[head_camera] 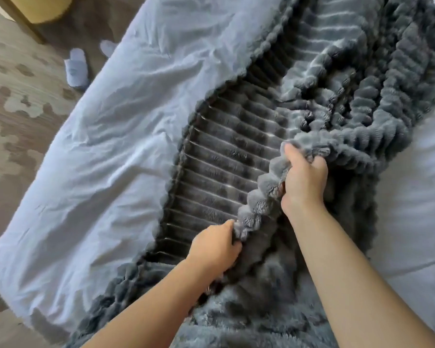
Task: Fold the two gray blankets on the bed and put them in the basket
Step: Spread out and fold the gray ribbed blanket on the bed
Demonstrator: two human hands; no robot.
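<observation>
Both hands, left hand (215, 247) and right hand (304, 177), grip the edge of a gray blanket (236, 151) on the bed (111, 121). Folding looks barely started. No basket shows.

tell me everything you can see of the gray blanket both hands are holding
The gray blanket is plush and fuzzy, with raised ribs running across it and a scalloped edge. It lies unfolded and rumpled on the pale sheet, bunched in folds toward the upper right. The left hand and the right hand each grip one edge, holding it raised above the layer beneath. Whether this is one blanket or two overlapping cannot be told.
</observation>
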